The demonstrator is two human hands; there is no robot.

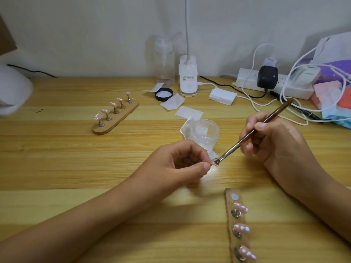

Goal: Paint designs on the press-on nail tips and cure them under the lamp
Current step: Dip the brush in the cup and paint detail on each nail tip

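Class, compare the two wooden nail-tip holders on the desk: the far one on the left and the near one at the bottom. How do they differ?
The far wooden holder carries five pink tips and lies untouched; the near wooden holder shows three tips and one bare magnet spot. The far one lies diagonally; the near one runs almost straight towards the camera. Both hold pink tips with white dots.

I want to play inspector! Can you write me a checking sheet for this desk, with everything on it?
Surface: wooden desk, striped grain, mostly bare in front.
Job's things: five pink tips on the far stand; three on the near stand, one magnet spot bare; open jar mid-desk; white lamp at the back.
Clutter: black lid, paper squares, clear bottle, fabric pile.
Grippers: left hand pinches a tip; right hand holds a brush, bristles touching that tip.
Cables: white and black cables tangled by the power strip.
Surroundings: plain white wall.
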